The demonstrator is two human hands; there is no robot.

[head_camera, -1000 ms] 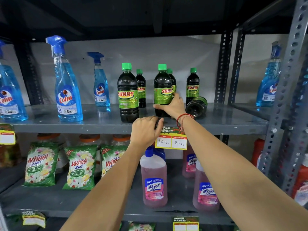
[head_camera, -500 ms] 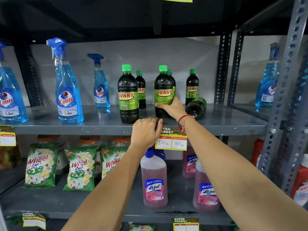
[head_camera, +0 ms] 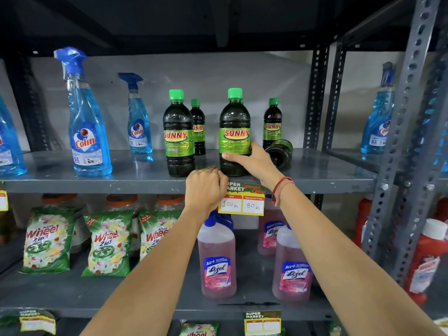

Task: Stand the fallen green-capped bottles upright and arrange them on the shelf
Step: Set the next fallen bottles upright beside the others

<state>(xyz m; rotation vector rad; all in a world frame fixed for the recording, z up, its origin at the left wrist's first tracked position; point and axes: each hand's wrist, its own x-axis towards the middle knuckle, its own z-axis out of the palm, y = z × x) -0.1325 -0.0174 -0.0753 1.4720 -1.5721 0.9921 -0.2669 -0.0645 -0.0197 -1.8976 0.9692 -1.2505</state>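
- Head view: the right hand (head_camera: 254, 163) has its fingers (head_camera: 231, 156) clamped round the lower body of an upright green-capped bottle (head_camera: 234, 132) standing near the front edge of the shelf (head_camera: 315, 175).
- The left hand (head_camera: 204, 187) rests on the shelf lip just left of that bottle, fingers curled together in a loose fist and holding nothing.
- Done, by my reading: a second front bottle (head_camera: 179, 134) stands to the left, and two rear bottles (head_camera: 198, 127) (head_camera: 272, 123) stand farther back.
- Left to do: one fallen bottle (head_camera: 280, 152) lies on its side just right of the right hand, its round base facing out. It needs standing and lining up, so the job looks mostly finished.
- The bottles are smooth dark plastic, round-shouldered, with ribbed bright green screw caps and glossy green labels.
- The shelf is flat painted grey metal, a little scuffed, on perforated steel uprights, with a paper price tag (head_camera: 242, 201) hanging from its edge.
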